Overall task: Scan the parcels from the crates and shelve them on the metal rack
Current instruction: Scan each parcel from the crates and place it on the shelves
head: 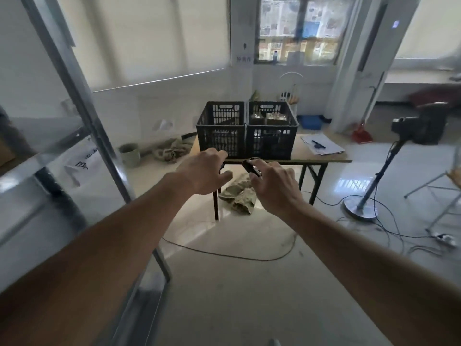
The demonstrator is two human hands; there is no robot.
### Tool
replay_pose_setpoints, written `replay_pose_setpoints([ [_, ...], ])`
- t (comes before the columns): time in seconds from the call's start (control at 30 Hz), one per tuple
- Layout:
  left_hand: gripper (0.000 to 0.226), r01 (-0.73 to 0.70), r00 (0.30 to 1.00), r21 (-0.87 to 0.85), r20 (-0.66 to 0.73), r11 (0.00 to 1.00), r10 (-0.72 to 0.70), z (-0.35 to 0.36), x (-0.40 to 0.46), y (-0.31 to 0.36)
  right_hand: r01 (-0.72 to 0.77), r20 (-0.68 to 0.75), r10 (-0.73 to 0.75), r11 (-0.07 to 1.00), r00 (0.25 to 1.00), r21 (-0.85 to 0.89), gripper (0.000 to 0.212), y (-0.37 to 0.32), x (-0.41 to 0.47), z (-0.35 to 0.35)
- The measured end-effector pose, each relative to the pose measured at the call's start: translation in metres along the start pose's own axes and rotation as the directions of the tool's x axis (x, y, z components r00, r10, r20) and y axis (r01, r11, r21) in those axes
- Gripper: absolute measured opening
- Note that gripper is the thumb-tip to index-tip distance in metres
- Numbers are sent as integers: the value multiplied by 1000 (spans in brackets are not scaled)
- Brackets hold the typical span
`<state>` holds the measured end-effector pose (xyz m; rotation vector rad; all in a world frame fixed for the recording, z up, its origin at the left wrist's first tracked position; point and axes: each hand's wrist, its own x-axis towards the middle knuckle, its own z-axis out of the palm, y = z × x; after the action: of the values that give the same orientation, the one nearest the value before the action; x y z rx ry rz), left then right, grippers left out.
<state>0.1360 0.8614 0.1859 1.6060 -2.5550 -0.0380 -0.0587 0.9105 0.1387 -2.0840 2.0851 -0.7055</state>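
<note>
Both arms reached forward toward the surface (324,159), well short of the crates. Right hand (273,184) held a small dark scanner (251,168) pinched between thumb and fingers, grip narrow around it. Left hand (203,171) held nothing, fingers loosely curled, grip relaxed and fairly wide.

Two black slatted crates sat side by side and touching on the surface: left crate (220,129) and right crate (272,131). Parcels (270,118) showed in the right crate, brownish packets with a glossy wrap, near the rim. Contents of the left crate were too dark to tell.

Metal rack (74,101) stood at the left, blurred, close to the left arm.

Judgement: parcels looked small, light and film-wrapped, so probably slippery and a bit soft; best taken by the free left hand across the short edges from above, label up for the scanner. Lifting past the crate rim could snag.
</note>
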Motion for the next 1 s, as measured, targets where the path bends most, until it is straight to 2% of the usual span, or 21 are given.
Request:
replay_pose_setpoints([
  [0.27,65,-45,999,-64,14,997,46,34,187,42,-27,-3,27,999,1000,-44,49,118,140,1],
  [0.47,65,-34,999,-88,33,996,37,48,302,50,-53,7,53,997,999,-53,48,179,236,-4],
  [0.63,67,-35,997,-120,61,992,43,71,392,32,-78,19,79,995,997,-65,48,214,316,16],
  [0.83,53,-42,994,-151,93,988,56,110,508,-7,-114,54,118,991,992,-71,48,247,421,57],
  [1.0,53,-48,986,-165,149,985,73,132,603,-44,-153,70,159,985,985,-80,47,262,510,84],
])
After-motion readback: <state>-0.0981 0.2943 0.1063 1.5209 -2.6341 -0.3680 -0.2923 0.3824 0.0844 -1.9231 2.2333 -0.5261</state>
